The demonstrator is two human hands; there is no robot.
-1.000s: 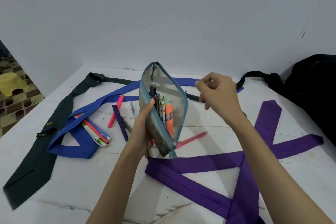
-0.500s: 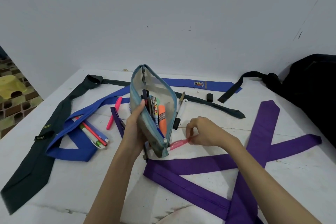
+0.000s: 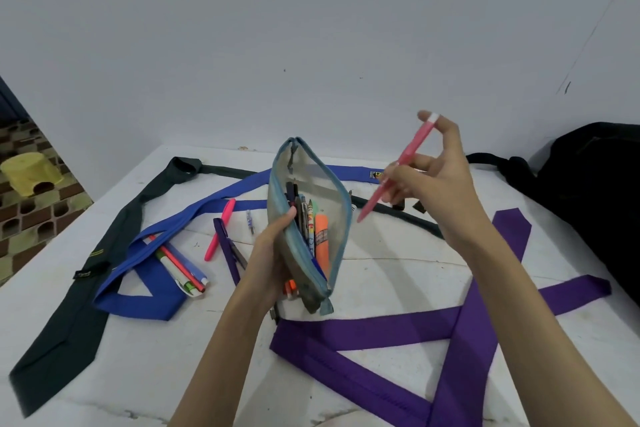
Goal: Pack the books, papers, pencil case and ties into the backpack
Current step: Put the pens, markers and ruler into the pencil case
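Observation:
My left hand point(image 3: 273, 253) grips a clear pencil case point(image 3: 311, 218) with a blue zip edge, held upright and open above the white table point(image 3: 398, 274). Pens and an orange highlighter stand inside it. My right hand point(image 3: 433, 177) pinches a pink pen point(image 3: 398, 170), lifted to the right of the case's mouth with its tip pointing down at it. A purple tie point(image 3: 460, 340) lies crossed at the front right, a blue tie point(image 3: 166, 246) and a dark green tie point(image 3: 86, 288) at the left. The black backpack point(image 3: 595, 198) sits at the far right.
Loose pens lie on the table left of the case: a pink marker point(image 3: 220, 229), a purple pen point(image 3: 227, 250) and a bundle point(image 3: 180, 267) on the blue tie. A yellow stool point(image 3: 29, 173) stands on the floor beyond the table's left edge. A wall runs behind.
My right hand picked the pink pen off the table beside the case and raised it to the case's mouth. The left hand kept hold of the case.

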